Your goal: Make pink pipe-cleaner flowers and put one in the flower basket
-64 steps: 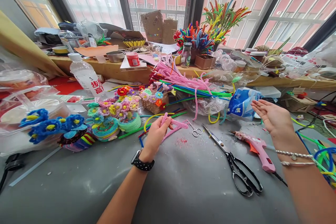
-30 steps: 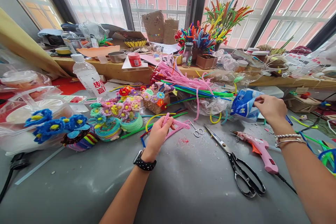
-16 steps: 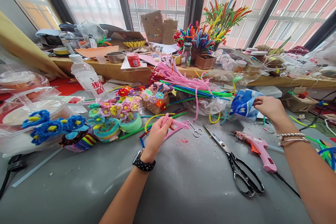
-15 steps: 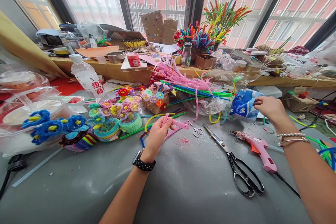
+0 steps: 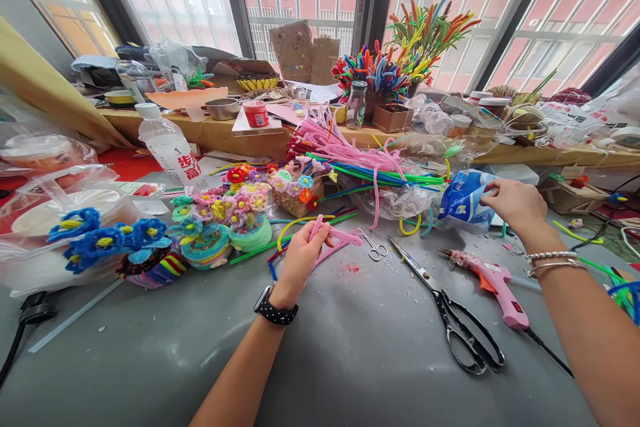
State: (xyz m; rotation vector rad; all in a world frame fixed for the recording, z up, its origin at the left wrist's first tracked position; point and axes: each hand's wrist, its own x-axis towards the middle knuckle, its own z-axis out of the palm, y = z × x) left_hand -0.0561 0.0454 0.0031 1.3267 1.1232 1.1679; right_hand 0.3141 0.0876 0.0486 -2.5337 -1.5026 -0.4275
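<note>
my left hand (image 5: 300,260) rests on the grey table (image 5: 350,360), fingers curled closed around a bent pink pipe cleaner piece (image 5: 336,240), which sticks out past my fingertips toward the right and lies partly on the tabletop. a black watch with white dots (image 5: 275,312) sits on that wrist. my right hand (image 5: 515,203) is out at the far right side, fingers pinched on the edge of a blue and white plastic packet (image 5: 463,200), which lies just beside a crumpled clear plastic bag (image 5: 400,200). 2 silver bracelets (image 5: 553,261) circle that wrist. between my hands, on the table, lie small silver scissors (image 5: 373,248), close to the pink piece, and large black-handled scissors (image 5: 450,313) with blades pointing up-left. a pink glue gun (image 5: 493,283) lies just right of the big scissors, below my right hand, nozzle pointing left. some pink fluff (image 5: 349,268) is scattered near the small scissors. left of my left hand stand finished pipe cleaner flowers: a pastel bunch on green coils (image 5: 225,217), a small woven basket of flowers (image 5: 295,190), and blue flowers with yellow centres (image 5: 105,237). behind them is a clear water bottle with red lettering (image 5: 167,147). a heap of loose pink and green pipe cleaners (image 5: 360,157) lies behind the basket, and colourful ones stand upright by the window (image 5: 410,53).
</note>
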